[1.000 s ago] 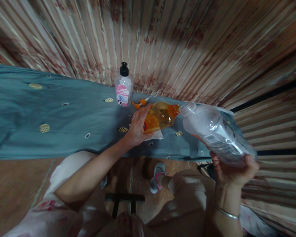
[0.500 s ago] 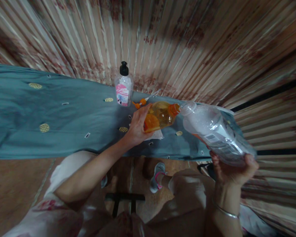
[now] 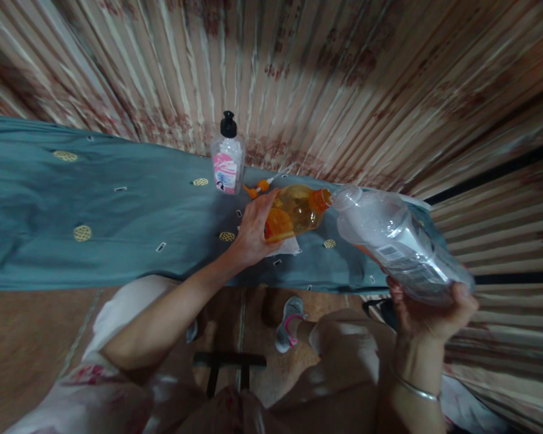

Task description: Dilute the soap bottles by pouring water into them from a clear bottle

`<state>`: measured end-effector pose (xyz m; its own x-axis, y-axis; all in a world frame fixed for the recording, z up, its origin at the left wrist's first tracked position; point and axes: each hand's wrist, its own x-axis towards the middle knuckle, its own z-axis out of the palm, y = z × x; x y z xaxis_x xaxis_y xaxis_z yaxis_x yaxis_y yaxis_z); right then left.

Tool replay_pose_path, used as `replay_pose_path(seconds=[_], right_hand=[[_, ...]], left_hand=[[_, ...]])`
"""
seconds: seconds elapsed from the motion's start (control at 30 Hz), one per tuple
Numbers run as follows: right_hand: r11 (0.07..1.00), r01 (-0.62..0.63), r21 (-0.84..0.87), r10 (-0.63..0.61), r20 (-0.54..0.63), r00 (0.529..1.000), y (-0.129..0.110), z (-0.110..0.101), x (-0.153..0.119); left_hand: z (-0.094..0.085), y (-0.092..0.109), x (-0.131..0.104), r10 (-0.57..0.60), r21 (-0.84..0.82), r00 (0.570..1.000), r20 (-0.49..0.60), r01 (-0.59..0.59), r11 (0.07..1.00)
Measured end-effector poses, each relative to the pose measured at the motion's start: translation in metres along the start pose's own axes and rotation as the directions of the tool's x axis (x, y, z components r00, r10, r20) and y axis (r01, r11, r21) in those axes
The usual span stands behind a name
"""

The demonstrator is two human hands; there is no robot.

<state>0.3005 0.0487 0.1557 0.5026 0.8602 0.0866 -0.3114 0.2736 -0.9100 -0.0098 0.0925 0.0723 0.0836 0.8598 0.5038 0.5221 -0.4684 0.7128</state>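
Observation:
My left hand (image 3: 256, 230) is wrapped around the body of an orange see-through bottle (image 3: 298, 212), which leans with its open neck to the right. My right hand (image 3: 434, 310) grips the base of a larger clear plastic bottle (image 3: 391, 238), tilted so its mouth points left. The two mouths meet or nearly touch; I cannot tell which. Whitish, foamy-looking contents show near the clear bottle's neck. Just behind my left hand lies an orange pump top (image 3: 259, 188) with a pale tube. A white piece (image 3: 289, 246) lies under the orange bottle, mostly hidden.
A clear bottle with a black cap (image 3: 227, 160) and pink label stands at the table's back edge. The narrow table has a teal patterned cloth (image 3: 131, 211). Pleated curtains (image 3: 298, 78) hang right behind it. Below are my legs and a dark metal bar (image 3: 229, 360).
Almost nothing differs. The clear bottle and my right hand have shifted very slightly to the right, while the orange bottle and my left hand stay nearly where they were.

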Motion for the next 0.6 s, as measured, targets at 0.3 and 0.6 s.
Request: replay_pose_path(seconds=[0.3,0.6], right_hand=[[0.999,0.038,0.004,-0.038,-0.032,0.999,0.002,-0.0003,0.0027],[0.999,0.046,0.015,-0.045,-0.021,0.999,0.0029,-0.0014,0.0022]], left_hand=[[0.0006,-0.0012,-0.0007,0.023,0.006,1.0,-0.008,-0.023,1.0],[0.0011,-0.0029,-0.001,0.042,0.014,0.999,-0.012,-0.042,0.999]])
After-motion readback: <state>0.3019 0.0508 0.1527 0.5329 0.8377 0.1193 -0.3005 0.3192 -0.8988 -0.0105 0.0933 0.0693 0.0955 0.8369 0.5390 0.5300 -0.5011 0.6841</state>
